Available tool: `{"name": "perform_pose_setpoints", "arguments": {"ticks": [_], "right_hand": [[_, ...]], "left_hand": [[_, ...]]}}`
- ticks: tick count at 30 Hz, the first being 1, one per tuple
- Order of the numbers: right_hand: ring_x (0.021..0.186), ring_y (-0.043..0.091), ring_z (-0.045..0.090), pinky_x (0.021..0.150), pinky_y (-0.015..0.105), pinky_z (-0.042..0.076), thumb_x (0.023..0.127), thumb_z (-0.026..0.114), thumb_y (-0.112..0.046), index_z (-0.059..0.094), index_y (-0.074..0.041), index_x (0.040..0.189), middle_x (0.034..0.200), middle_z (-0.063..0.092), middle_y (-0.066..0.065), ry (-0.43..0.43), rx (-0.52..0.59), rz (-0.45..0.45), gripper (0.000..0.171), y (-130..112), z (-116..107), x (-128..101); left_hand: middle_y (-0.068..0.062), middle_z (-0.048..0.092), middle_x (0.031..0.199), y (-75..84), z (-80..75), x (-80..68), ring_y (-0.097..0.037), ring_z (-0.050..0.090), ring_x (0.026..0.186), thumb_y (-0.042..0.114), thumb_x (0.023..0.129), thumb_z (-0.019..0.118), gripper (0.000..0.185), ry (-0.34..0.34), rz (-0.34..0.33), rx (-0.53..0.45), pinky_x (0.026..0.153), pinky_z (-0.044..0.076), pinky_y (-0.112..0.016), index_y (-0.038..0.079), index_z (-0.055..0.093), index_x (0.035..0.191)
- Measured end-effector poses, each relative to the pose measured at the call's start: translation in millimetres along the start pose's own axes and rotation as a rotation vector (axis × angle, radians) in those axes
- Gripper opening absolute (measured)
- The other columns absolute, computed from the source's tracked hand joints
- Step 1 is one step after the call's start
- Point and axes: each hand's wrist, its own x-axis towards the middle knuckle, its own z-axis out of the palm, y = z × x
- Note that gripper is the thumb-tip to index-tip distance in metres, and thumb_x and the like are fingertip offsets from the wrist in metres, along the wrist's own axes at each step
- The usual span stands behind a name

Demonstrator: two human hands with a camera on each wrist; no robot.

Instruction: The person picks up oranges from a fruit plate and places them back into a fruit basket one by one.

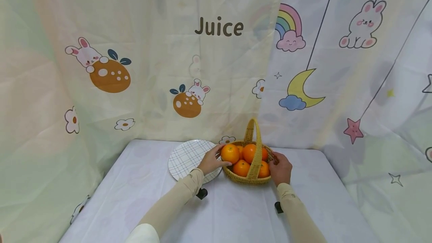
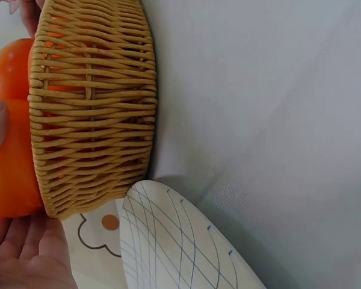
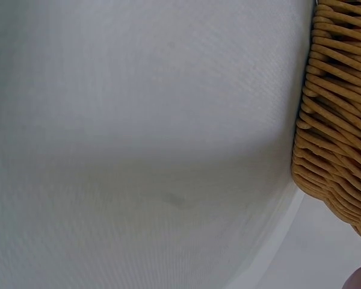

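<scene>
We read one word only: "Juice", in dark brown rounded letters, printed on the pale cream cartoon-printed fabric backdrop [image 1: 216,66] hanging behind the table, upper centre of the head view. It stands on the left-hand cloth panel, above the printed rabbits and orange fruit shapes. We find no other lettering, numbers, brand marks or labels on that panel or on the neighbouring moon-and-rainbow panel. Both wrist views show no readable text.

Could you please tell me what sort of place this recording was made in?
Probably a staged tabletop set, not a real kitchen: printed cartoon curtains wall in a cloth-covered table holding only a wicker basket of oranges and a plate.
</scene>
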Motion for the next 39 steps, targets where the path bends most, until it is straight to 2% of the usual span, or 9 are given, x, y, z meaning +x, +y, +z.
{"name": "perform_pose_setpoints", "arguments": {"ticks": [9,14,18,25,29,32,36,39], "right_hand": [[0.116,0.034,0.057,0.097,0.05,0.047,0.089,0.062,0.001,0.063,-0.002,0.126,0.123,0.062,0.017,-0.018,0.007,-0.011,0.036,-6,5,1],[0.112,0.035,0.058,0.095,0.049,0.049,0.089,0.062,0.001,0.064,-0.002,0.125,0.122,0.062,0.017,-0.033,0.014,-0.014,0.036,-6,8,1],[0.11,0.035,0.059,0.094,0.05,0.05,0.089,0.062,0.002,0.064,-0.001,0.124,0.121,0.063,0.018,-0.038,-0.002,-0.046,0.035,-5,6,6],[0.114,0.036,0.057,0.097,0.052,0.047,0.091,0.059,0.0,0.063,-0.001,0.126,0.123,0.062,0.018,-0.083,-0.058,-0.069,0.036,4,-8,20],[0.111,0.037,0.058,0.095,0.053,0.048,0.092,0.058,-0.003,0.063,-0.001,0.125,0.122,0.062,0.019,-0.11,-0.073,-0.09,0.034,13,-22,26],[0.105,0.037,0.06,0.09,0.053,0.051,0.092,0.057,-0.004,0.065,0.0,0.122,0.118,0.064,0.019,-0.111,-0.08,-0.14,0.031,20,-29,28],[0.103,0.037,0.062,0.088,0.053,0.052,0.093,0.057,-0.006,0.066,0.0,0.12,0.116,0.065,0.019,-0.117,-0.129,-0.207,0.028,30,-36,31],[0.106,0.039,0.061,0.09,0.055,0.05,0.095,0.057,-0.01,0.062,0.0,0.125,0.122,0.062,0.02,-0.161,-0.196,-0.226,0.031,36,-43,33]], "left_hand": [[-0.01,0.046,0.146,0.1,-12.2,-3.0,-0.026,0.044,0.133,0.024,0.075,0.086,0.084,0.024,-0.012,-0.052,0.109,0.037,-0.044,0.01,0.042,0.145],[-0.012,0.046,0.146,-3.7,-27.7,-6.5,-0.031,0.042,0.135,0.028,0.073,0.087,0.088,0.066,-0.016,-0.011,0.109,0.037,-0.042,0.007,0.041,0.145],[-0.009,0.046,0.146,-8.0,-42.1,-6.1,-0.028,0.043,0.134,0.032,0.074,0.086,0.088,0.114,-0.02,0.094,0.109,0.037,-0.04,0.007,0.041,0.146],[-0.007,0.041,0.151,-19.3,-68.1,-9.4,-0.033,0.038,0.137,0.043,0.08,0.079,0.085,0.198,-0.103,0.317,0.111,0.033,-0.046,0.01,0.039,0.149],[-0.011,0.039,0.152,-26.0,-81.4,-12.6,-0.032,0.033,0.14,0.047,0.087,0.07,0.08,0.205,-0.1,0.432,0.114,0.027,-0.048,0.008,0.038,0.149],[-0.013,0.037,0.153,-30.8,-92.8,-17.4,-0.033,0.031,0.141,0.046,0.092,0.063,0.075,0.192,-0.088,0.529,0.115,0.024,-0.048,0.008,0.035,0.151],[-0.011,0.035,0.154,-34.4,-106.8,-24.8,-0.033,0.024,0.144,0.048,0.093,0.059,0.073,0.19,-0.087,0.642,0.116,0.019,-0.051,0.012,0.035,0.151],[-0.01,0.033,0.156,-33.2,-115.6,-31.7,-0.034,0.019,0.145,0.05,0.093,0.057,0.074,0.194,-0.098,0.705,0.116,0.014,-0.055,0.011,0.034,0.152]]}}
